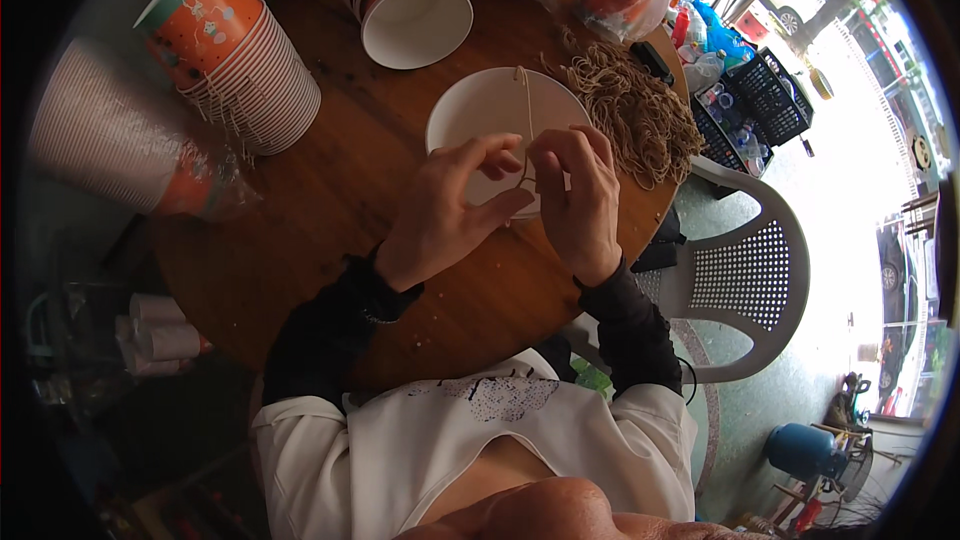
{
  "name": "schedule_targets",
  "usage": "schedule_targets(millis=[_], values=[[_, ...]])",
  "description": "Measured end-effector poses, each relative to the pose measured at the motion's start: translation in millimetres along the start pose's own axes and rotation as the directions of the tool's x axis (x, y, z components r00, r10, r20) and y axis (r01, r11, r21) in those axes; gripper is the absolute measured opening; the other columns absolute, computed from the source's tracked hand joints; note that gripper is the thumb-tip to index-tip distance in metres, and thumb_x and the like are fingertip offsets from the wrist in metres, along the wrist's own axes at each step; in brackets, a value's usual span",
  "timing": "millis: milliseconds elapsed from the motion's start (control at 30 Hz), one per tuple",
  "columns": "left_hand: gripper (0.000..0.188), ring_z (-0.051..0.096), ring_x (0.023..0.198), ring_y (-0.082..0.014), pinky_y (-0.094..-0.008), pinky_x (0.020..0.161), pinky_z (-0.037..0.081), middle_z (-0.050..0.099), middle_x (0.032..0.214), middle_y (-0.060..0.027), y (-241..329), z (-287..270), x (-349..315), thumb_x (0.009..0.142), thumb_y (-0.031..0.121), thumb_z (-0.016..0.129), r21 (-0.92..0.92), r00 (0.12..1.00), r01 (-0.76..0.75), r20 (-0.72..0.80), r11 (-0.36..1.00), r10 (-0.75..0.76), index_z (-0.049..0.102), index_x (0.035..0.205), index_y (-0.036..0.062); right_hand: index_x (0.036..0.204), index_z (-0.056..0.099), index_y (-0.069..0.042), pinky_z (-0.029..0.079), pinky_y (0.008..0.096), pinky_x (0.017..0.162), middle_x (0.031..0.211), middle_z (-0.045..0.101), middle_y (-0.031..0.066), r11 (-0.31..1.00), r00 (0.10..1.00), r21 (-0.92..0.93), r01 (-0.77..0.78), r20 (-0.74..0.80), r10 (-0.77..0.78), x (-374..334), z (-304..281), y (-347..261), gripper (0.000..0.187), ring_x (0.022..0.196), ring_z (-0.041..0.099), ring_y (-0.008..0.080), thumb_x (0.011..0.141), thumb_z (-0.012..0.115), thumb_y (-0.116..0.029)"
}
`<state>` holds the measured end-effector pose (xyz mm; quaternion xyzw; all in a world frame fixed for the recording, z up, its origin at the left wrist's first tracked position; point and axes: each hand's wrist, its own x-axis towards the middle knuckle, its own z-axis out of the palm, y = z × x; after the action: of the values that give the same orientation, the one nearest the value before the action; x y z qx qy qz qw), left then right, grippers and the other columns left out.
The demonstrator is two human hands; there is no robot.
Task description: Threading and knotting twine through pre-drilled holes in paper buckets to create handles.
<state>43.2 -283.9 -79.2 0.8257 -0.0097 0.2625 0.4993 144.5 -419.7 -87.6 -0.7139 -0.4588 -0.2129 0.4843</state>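
A white paper bucket (470,110) stands on the round wooden table in front of me, its wide mouth towards me. A thin tan string (528,110) runs from its far rim down across the opening to my hands. My right hand (580,195) is over the bucket's right side, its thumb and curled fingers closed on the string. Close beside it, my left hand (445,205) is over the near left rim, thumb stretched apart from the bent fingers. Between the two hands a small bend of string shows. Right of the bucket lies a tangled heap of tan string (635,115).
Stacked orange paper buckets (250,70) stand at the left, beside a plastic-wrapped stack (110,130). Another few buckets (415,25) lie tipped at the back. On the right are a grey plastic chair (745,275), black crates (765,100) and a blue gas cylinder (805,452).
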Motion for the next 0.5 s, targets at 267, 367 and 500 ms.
schedule_targets(millis=[267,367,500], values=[[0.015,0.063,0.082,-0.0214,-0.0320,0.076,0.050,0.067,0.086,-0.0053,-5.7,-6.6,-1.8,0.082,0.006,0.069,0.117,0.996,-0.061,0.076,0.991,0.052,0.066,0.097,0.0051,0.104,0.057,-0.003,0.051,0.0366,0.074,0.092,0.062,0.0103,0.910,0.904,0.295,-0.290,0.397,0.159,9.0,-34.2,-12.4,0.024,0.088,0.063,0.0293,0.081,0.064,0.003],[0.007,0.061,0.081,-0.0235,-0.0336,0.076,0.048,0.064,0.082,-0.0050,-3.8,-1.7,-3.0,0.082,0.004,0.067,0.167,0.971,-0.233,-0.005,0.958,0.237,0.062,0.086,0.0054,0.100,0.058,-0.002,0.050,0.0406,0.079,0.092,0.060,0.0129,0.986,0.956,0.164,0.027,0.283,-0.073,9.3,-30.6,-10.3,0.023,0.094,0.061,0.0338,0.080,0.064,0.005],[0.009,0.060,0.081,-0.0233,-0.0340,0.081,0.045,0.062,0.079,-0.0042,-7.6,6.7,-9.0,0.079,0.003,0.065,0.130,0.985,-0.173,0.021,0.976,0.172,0.057,0.080,0.0064,0.094,0.058,-0.001,0.048,0.0445,0.086,0.090,0.057,0.0137,0.980,0.986,-0.109,0.164,-0.024,-0.167,21.1,-22.6,6.1,0.017,0.097,0.057,0.0385,0.080,0.063,0.006]])
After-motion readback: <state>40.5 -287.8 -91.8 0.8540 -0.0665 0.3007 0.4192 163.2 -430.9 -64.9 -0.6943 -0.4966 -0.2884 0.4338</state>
